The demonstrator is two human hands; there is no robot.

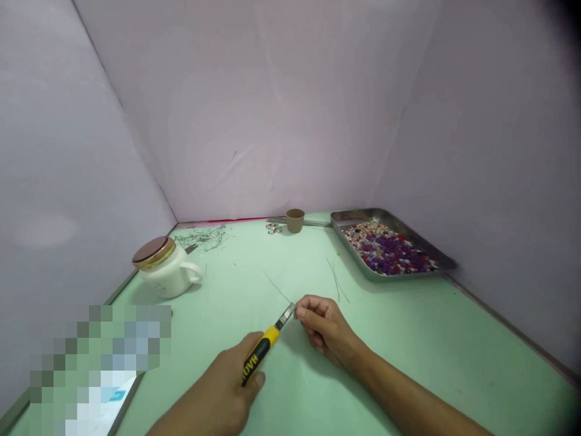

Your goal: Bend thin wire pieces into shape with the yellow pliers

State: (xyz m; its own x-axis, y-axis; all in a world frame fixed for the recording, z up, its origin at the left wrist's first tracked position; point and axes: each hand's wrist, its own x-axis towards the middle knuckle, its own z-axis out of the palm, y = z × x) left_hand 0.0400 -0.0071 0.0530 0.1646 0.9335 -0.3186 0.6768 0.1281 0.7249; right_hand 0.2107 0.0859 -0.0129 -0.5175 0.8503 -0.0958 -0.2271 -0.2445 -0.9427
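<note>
My left hand [231, 378] is closed around the yellow and black handles of pliers [265, 345], whose metal jaws point up and to the right. A thin wire [278, 287] sticks out to the upper left from where the jaw tips meet my right fingertips. My right hand [324, 324] pinches this wire between thumb and forefinger, right beside the jaws. Anything smaller between those fingertips is hidden. Two more thin wires [336, 280] lie on the green tabletop [308, 387] beyond my right hand.
A metal tray [363, 266] of mixed beads [393, 248] stands at the right. Near the back wall are a small brown cup [295, 221] and a little bead pile [273, 228]. On the left are a lidded white mug [167, 275], scattered wire pieces [204, 237] and a partly blurred screen [109, 396].
</note>
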